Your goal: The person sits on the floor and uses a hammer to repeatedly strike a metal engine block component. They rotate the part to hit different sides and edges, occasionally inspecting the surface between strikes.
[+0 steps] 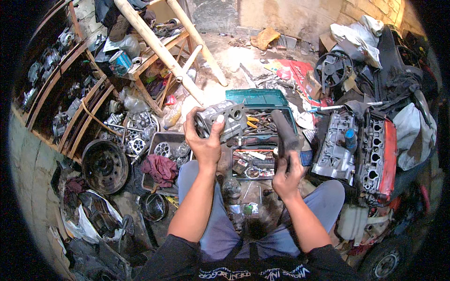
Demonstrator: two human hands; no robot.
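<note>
My left hand (201, 140) grips a grey cast-metal housing (227, 119) with bolt holes, raised at chest level, fingers round its left end and thumb on its face. To its right my right hand (287, 173) holds a dark mallet (287, 129) upright, its head slightly blurred and apart from the housing. Beneath them an open teal toolbox (253, 96) holds pliers and other tools, with a tray of small tools (253, 161) below it. A grey bin (164, 140) of metal parts and a maroon rag (160, 168) sit left of my left arm.
Wooden racks of metal parts (79, 103) and a steel wheel (105, 166) stand left. A wooden ladder (166, 51) leans behind. Cylinder heads (333, 145), a fan (335, 70) and white sacks (356, 37) crowd the right. Loose tools lie on the floor (211, 28).
</note>
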